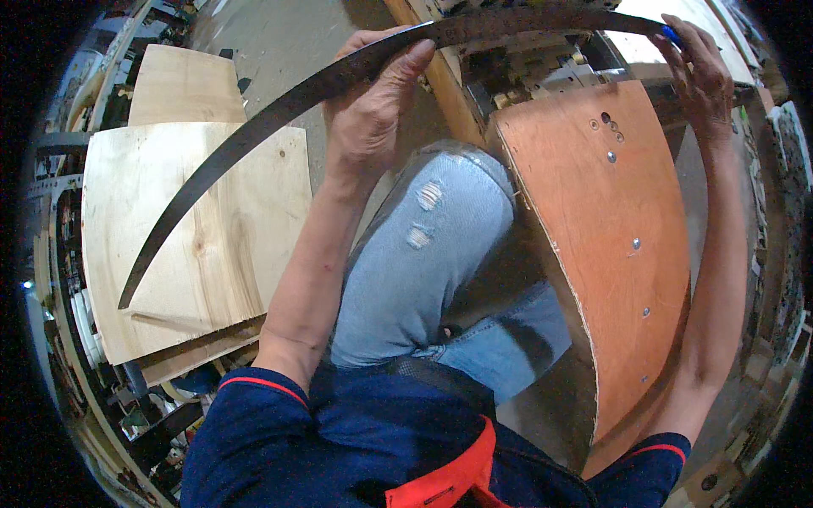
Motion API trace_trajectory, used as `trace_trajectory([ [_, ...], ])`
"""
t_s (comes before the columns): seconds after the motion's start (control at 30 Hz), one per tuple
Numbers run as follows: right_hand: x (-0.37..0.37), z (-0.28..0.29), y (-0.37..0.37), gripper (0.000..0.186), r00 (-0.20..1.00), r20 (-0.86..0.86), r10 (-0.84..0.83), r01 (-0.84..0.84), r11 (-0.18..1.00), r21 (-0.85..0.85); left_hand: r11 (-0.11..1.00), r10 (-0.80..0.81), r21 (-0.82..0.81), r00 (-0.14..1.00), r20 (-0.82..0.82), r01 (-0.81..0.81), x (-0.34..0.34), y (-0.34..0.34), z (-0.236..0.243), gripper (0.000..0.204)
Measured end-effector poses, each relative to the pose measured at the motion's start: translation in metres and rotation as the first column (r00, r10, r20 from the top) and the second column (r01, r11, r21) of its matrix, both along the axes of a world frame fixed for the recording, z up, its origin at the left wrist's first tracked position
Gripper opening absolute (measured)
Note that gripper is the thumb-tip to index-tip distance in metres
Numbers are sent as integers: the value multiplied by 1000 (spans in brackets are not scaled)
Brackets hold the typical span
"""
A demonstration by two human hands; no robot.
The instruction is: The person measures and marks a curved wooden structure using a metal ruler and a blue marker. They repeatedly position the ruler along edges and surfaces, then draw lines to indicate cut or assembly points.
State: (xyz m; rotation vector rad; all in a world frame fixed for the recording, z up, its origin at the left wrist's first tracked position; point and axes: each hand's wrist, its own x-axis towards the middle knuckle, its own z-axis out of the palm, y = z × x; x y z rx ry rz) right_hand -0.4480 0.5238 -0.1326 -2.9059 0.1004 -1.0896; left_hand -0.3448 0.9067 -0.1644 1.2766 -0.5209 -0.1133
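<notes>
A long, thin, dark flat metal strip [500, 24], like a ruler or a blade, stretches from the left across the top of the view. My left hand [373, 110] is closed round its middle part, thumb on the near face. At the strip's far right end are the fingers of my right hand [703, 80], bent against it. Something small and blue [671, 35] shows at those fingertips; its kind is unclear. The strip's left end hangs over a pale wooden board [254, 186]. Below my right hand is an orange-brown wooden panel [605, 220] with several bolt heads.
Another pale board [185, 85] lies beyond the first on the left. My knee in torn jeans [423, 245] is between the boards and the panel. A wooden beam [453, 93] and metal machine parts [550, 72] stand at the back. Cluttered shelving [779, 169] lines the right.
</notes>
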Motion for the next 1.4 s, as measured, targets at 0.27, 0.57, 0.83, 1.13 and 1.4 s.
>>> trace_trajectory([
  [0.27, 1, 26, 63, 23, 989, 136, 58, -62, 998, 30, 1000, 9, -14, 1000, -23, -9, 2, -2, -6, 16],
  [0.57, 1, 28, 49, 26, 991, 131, 33, -41, 997, 65, 992, -43, -121, 989, -144, 25, 6, -8, -6, 13],
  [0.83, 2, 27, 43, 27, 985, 140, 104, -120, 986, 118, 996, -58, -74, 978, -199, 44, 5, -3, -7, 14],
  [1.13, 5, 33, 35, 28, 979, 156, 133, -142, 989, 47, 990, -77, -131, 982, -175, 54, 18, 2, -21, 12],
  [1.4, 14, 35, 33, 28, 986, 119, 116, -126, 988, 87, 985, -81, -166, 981, -175, 52, 17, 0, -18, 12],
])
